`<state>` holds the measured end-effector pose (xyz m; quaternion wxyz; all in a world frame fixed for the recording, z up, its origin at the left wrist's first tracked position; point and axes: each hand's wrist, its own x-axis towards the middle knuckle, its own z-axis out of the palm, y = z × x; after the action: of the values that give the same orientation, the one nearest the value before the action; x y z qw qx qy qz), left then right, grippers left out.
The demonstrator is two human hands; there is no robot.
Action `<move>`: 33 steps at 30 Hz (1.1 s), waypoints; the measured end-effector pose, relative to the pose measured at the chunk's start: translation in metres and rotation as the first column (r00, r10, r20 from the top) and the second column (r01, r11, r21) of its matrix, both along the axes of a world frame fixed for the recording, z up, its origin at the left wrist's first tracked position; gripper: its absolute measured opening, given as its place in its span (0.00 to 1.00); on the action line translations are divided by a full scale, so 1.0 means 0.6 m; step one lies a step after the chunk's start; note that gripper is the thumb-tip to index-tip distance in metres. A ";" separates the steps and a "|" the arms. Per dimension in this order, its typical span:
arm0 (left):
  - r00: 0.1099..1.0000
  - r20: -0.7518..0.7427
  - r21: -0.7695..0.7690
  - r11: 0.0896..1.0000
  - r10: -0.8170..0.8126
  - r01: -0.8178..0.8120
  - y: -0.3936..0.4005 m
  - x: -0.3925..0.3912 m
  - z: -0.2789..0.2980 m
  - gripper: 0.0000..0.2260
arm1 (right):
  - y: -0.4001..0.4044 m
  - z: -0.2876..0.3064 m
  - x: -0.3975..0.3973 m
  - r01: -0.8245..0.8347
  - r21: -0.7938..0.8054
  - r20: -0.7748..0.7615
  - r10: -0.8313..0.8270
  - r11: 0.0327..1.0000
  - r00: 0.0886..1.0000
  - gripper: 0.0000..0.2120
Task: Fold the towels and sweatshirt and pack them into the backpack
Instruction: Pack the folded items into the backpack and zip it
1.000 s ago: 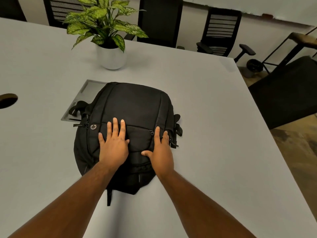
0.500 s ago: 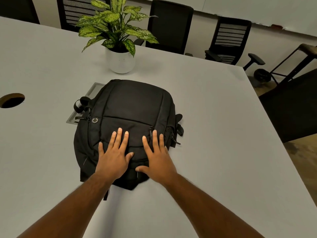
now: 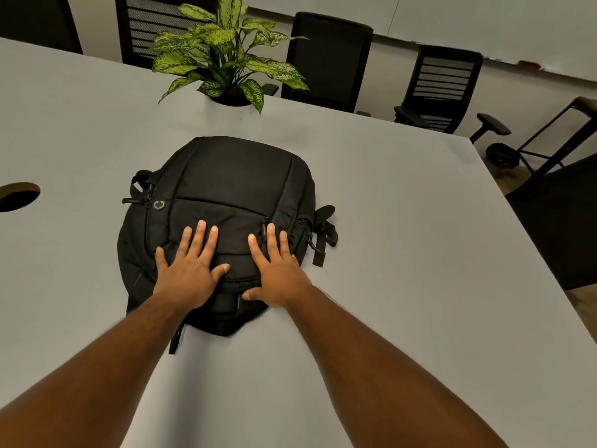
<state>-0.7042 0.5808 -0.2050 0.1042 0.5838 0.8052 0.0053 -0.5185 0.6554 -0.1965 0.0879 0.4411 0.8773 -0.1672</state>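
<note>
Both hands (image 3: 232, 273) lie flat on black backpack (image 3: 232, 176)

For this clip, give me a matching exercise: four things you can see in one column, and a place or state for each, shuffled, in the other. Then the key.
Things
1. backpack
2. potted plant
3. left hand
4. round hole in the table

Places or states
A. near the left edge of the view, apart from everything else
B. pressed flat, fingers spread, on the lower left of the bag
C. lying flat on the grey table, zippers shut
D. standing just beyond the bag's far end

Pairs: 1-C, 2-D, 3-B, 4-A
</note>
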 end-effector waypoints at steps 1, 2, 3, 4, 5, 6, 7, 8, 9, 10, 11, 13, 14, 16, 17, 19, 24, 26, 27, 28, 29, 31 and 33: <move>1.000 0.003 -0.009 1.000 0.004 -0.004 0.005 -0.005 -0.001 0.34 | 0.007 -0.001 -0.007 0.000 -0.002 0.015 0.000 1.000 1.000 0.58; 1.000 0.007 -0.022 1.000 0.007 -0.007 0.009 -0.009 -0.002 0.34 | 0.012 -0.002 -0.012 -0.001 -0.003 0.031 0.001 1.000 1.000 0.58; 1.000 0.012 -0.037 0.999 0.008 -0.008 0.012 -0.011 -0.003 0.34 | 0.016 -0.003 -0.016 -0.001 -0.006 0.046 0.002 1.000 0.999 0.58; 1.000 0.015 -0.052 0.999 0.010 -0.009 0.014 -0.013 -0.004 0.34 | 0.018 -0.004 -0.018 0.000 -0.011 0.058 0.000 1.000 0.998 0.58; 1.000 0.018 -0.066 0.998 0.013 -0.011 0.016 -0.014 -0.005 0.34 | 0.018 -0.004 -0.020 0.004 -0.012 0.067 -0.004 1.000 0.998 0.58; 1.000 0.023 -0.079 0.997 0.016 -0.014 0.018 -0.013 -0.005 0.34 | 0.017 -0.004 -0.021 0.011 -0.010 0.075 -0.011 1.000 0.997 0.58; 0.999 0.031 -0.091 0.996 0.021 -0.018 0.019 -0.011 -0.004 0.34 | 0.014 -0.003 -0.022 0.021 -0.006 0.085 -0.020 1.000 0.996 0.58; 0.999 0.042 -0.100 0.995 0.028 -0.023 0.019 -0.009 -0.003 0.34 | 0.011 0.000 -0.024 0.032 -0.003 0.095 -0.032 0.999 0.995 0.58; 0.998 0.053 -0.110 0.994 0.035 -0.029 0.017 -0.006 -0.001 0.34 | 0.007 0.003 -0.026 0.045 -0.006 0.107 -0.044 0.999 0.993 0.57; 0.997 0.065 -0.122 0.992 0.042 -0.034 0.014 -0.002 0.000 0.34 | 0.003 0.007 -0.028 0.057 -0.012 0.118 -0.055 0.998 0.991 0.57; 0.996 0.078 -0.135 0.990 0.047 -0.036 0.010 0.002 0.003 0.34 | -0.002 0.011 -0.028 0.067 -0.016 0.127 -0.064 0.998 0.990 0.56; 0.995 0.092 -0.148 0.989 0.042 -0.028 -0.003 0.011 0.008 0.34 | -0.016 0.018 -0.022 0.068 -0.014 0.134 -0.066 0.998 0.989 0.54; 0.995 0.091 -0.145 0.989 0.034 -0.020 -0.010 0.016 0.010 0.34 | -0.024 0.019 -0.016 0.060 -0.010 0.135 -0.058 0.998 0.989 0.52; 0.996 0.082 -0.134 0.991 0.019 -0.007 -0.026 0.027 0.014 0.33 | -0.043 0.022 0.003 0.027 0.002 0.150 -0.027 1.000 0.988 0.49; 0.997 0.074 -0.135 0.991 0.015 -0.005 -0.034 0.035 0.016 0.32 | -0.054 0.025 0.015 0.008 0.008 0.163 -0.009 1.000 0.987 0.47; 0.999 0.051 -0.155 0.988 0.011 -0.003 -0.052 0.052 0.021 0.31 | -0.075 0.034 0.039 -0.015 0.010 0.171 0.013 1.000 0.985 0.45; 0.998 0.066 -0.186 0.982 -0.018 0.030 -0.100 0.113 0.046 0.30 | -0.133 0.074 0.096 -0.014 0.036 0.133 0.009 0.999 0.991 0.41; 0.996 0.079 -0.182 0.981 -0.046 0.060 -0.125 0.144 0.057 0.30 | -0.166 0.093 0.121 0.008 0.044 0.122 -0.013 0.999 0.992 0.41; 0.994 0.084 -0.180 0.981 -0.063 0.077 -0.139 0.161 0.062 0.30 | -0.186 0.103 0.134 0.023 0.047 0.113 -0.028 0.999 0.993 0.40; 0.993 0.091 -0.176 0.980 -0.078 0.093 -0.152 0.177 0.067 0.30 | -0.206 0.113 0.148 0.039 0.054 0.102 -0.044 0.998 0.994 0.40; 0.991 0.099 -0.177 0.978 -0.091 0.107 -0.165 0.194 0.072 0.30 | -0.227 0.122 0.163 0.053 0.060 0.098 -0.059 0.997 0.993 0.40; 0.988 0.099 -0.170 0.976 -0.121 0.136 -0.192 0.227 0.080 0.31 | -0.269 0.141 0.196 0.085 0.075 0.120 -0.094 0.994 0.988 0.40; 0.983 0.087 -0.144 0.975 -0.160 0.171 -0.216 0.259 0.093 0.31 | -0.308 0.159 0.233 0.119 0.090 0.143 -0.131 0.989 0.981 0.40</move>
<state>-0.5485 0.4511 -0.1492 0.1782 0.6388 0.7473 -0.0427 -0.3787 0.4704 -0.1013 0.1245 0.5100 0.8448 -0.1035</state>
